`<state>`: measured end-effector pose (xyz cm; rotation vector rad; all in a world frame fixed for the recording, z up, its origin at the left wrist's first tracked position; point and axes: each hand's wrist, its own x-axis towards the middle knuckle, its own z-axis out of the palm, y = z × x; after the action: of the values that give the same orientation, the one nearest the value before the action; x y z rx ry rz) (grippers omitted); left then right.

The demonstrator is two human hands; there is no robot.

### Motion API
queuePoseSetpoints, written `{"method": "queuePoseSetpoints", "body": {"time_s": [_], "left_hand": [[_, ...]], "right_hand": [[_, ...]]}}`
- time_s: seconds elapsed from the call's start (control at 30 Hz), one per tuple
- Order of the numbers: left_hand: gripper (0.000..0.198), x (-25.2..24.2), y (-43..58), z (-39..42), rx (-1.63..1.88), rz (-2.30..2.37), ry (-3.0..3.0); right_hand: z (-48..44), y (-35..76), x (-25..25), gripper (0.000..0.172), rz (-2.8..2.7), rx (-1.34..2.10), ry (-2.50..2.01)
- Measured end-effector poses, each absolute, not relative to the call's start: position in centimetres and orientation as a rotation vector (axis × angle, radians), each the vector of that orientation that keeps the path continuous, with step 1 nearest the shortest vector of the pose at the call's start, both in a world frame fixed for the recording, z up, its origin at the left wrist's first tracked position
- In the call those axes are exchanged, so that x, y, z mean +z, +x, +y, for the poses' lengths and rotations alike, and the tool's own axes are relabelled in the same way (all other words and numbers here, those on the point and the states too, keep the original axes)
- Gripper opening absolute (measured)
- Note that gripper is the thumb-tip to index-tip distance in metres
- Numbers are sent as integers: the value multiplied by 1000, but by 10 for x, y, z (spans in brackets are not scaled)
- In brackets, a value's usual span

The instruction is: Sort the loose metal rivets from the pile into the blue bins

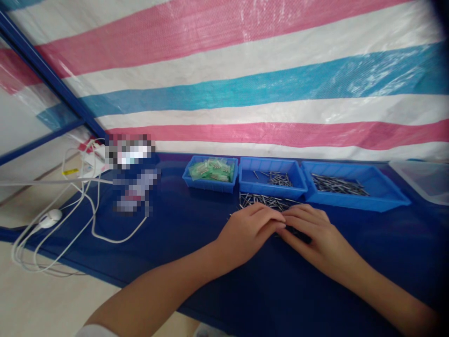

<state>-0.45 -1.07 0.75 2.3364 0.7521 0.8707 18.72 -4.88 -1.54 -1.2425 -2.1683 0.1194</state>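
My left hand (pixel 247 231) and my right hand (pixel 314 234) meet at the fingertips, low over the dark blue table. Both have their fingers pressed together, and what lies between them, if anything, is too small or hidden to make out. Just beyond and partly under the hands is a loose pile of thin dark metal pins (pixel 261 200). Behind the pile, a blue bin (pixel 273 189) contains some similar pins (pixel 279 179). To its right, another blue bin (pixel 386 199) holds a larger heap of pins (pixel 336 184).
A third blue bin (pixel 210 186) on the left carries green packets (pixel 213 168). White cables (pixel 119 241) loop across the table's left end beside a power strip (pixel 93 161) and blurred-out objects. A clear plastic container (pixel 424 180) stands at far right; a striped sheet (pixel 245 98) hangs behind.
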Motion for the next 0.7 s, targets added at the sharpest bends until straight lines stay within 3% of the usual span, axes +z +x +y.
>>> {"method": "queuePoseSetpoints", "body": {"time_s": [0.27,0.7], "left_hand": [[15,13,-2,-13,836,865,2094],[13,9,-6,-10,949,821,2271]], "right_hand": [[-52,184,-13,12,-2052,279,-1216],[-49,192,-16,9,-1796,413,-1235]]}}
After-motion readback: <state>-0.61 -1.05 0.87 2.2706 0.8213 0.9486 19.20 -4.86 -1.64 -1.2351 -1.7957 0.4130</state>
